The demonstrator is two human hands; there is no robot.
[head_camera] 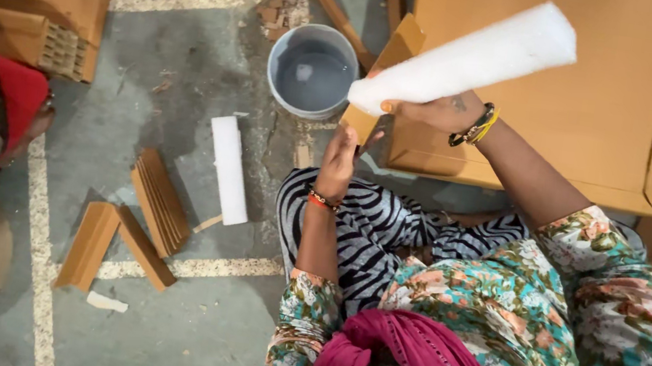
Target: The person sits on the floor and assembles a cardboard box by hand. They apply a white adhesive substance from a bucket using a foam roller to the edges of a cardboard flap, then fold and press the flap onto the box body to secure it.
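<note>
Nearby, bucket [313, 71] beside foam block [228, 168].

Even soft light, faint shadows, sharp focus, mild edge blur

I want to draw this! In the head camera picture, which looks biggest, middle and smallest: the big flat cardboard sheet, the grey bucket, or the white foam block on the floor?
1. Big flat cardboard sheet, by far the largest.
2. Grey bucket.
3. White foam block on the floor: longer than the bucket is wide, but narrow. It is a close call, so draw these two about alike.
</note>
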